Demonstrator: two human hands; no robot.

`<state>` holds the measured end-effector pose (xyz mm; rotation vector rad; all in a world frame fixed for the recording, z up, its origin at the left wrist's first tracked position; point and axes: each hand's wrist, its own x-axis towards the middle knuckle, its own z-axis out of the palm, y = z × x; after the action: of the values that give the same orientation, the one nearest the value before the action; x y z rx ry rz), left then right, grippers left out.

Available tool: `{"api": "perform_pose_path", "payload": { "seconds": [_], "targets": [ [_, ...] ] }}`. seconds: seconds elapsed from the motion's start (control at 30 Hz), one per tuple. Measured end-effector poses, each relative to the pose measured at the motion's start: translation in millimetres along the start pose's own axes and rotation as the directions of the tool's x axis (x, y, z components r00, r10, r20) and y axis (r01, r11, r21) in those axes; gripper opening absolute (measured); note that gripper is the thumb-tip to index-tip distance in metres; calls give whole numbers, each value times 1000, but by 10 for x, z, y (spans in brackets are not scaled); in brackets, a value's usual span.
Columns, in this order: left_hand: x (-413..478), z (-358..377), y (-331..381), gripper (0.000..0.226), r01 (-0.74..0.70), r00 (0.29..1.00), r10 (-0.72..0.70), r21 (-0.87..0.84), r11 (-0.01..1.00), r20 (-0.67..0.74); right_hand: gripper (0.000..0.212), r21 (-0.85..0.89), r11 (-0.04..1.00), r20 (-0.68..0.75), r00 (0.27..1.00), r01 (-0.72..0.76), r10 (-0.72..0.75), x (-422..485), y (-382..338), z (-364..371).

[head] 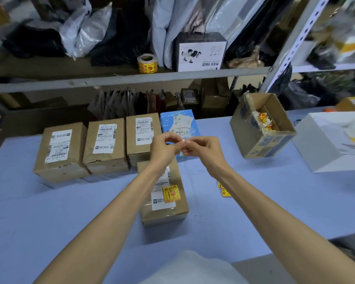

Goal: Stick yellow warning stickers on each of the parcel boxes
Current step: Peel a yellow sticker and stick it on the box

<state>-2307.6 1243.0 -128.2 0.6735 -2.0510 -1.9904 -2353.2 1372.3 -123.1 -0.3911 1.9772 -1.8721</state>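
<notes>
A brown parcel box lies nearest me on the blue table, with a yellow warning sticker on its white label. Behind it stand three brown parcel boxes in a row, and beside them a light-blue parcel. Above the near box, my left hand and my right hand meet, and both pinch a small pale piece of sticker backing. Loose yellow stickers lie on the table under my right forearm.
An open cardboard box holding crumpled sticker scraps stands at the right, next to a white box. A roll of yellow stickers sits on the metal shelf behind the table, among bags and a printed box.
</notes>
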Motion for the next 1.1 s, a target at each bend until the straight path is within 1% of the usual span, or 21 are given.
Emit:
{"api": "perform_pose_path", "payload": {
  "seconds": [0.1, 0.2, 0.3, 0.4, 0.53, 0.63, 0.73, 0.83, 0.9, 0.97, 1.1],
  "targets": [
    [3, 188, 1, 13, -22, 1000, 23, 24, 999, -13, 14, -56, 998, -36, 999, 10, -12, -13, -10, -134],
    [73, 473, 41, 14, -62, 998, 60, 59, 996, 27, 14, -109, 994, -134, 991, 14, -28, -14, -51, -392],
    [176, 847, 142, 5, -119, 987, 104, 126, 985, 122, 15, -201, 979, -247, 966, 32, -82, 25, -80, -769],
    [303, 1256, 238, 5, -176, 957, 127, 174, 969, 259, 13, -297, 955, -314, 942, 22, -119, 70, -94, -1221],
    [584, 1836, 479, 5, -414, 872, 261, 338, 845, 415, 11, -395, 918, -425, 888, -7, -176, 185, -203, -1841],
    [856, 2232, 679, 4, -522, 823, 299, 437, 733, 482, 5, -470, 879, -499, 845, -79, -191, 362, -310, -2271],
    [1116, 2525, 787, 13, -560, 812, 259, 572, 599, 523, 2, -587, 801, -492, 837, -119, -237, 633, -343, -2633],
    [1258, 2678, 829, 19, -547, 822, 196, 644, 535, 535, 16, -688, 699, -477, 848, -197, -231, 914, -306, -2873],
    [1296, 2710, 833, 20, -531, 830, 167, 662, 528, 533, 22, -710, 662, -458, 871, -240, -176, 1040, -263, -2948],
    [1323, 2694, 813, 20, -511, 840, 148, 669, 540, 522, 23, -710, 659, -439, 888, -249, -137, 1105, -232, -2963],
    [1306, 2543, 748, 18, -458, 870, 134, 678, 575, 474, 21, -740, 636, -391, 909, -219, -141, 1087, -213, -2879]
  ]
}}
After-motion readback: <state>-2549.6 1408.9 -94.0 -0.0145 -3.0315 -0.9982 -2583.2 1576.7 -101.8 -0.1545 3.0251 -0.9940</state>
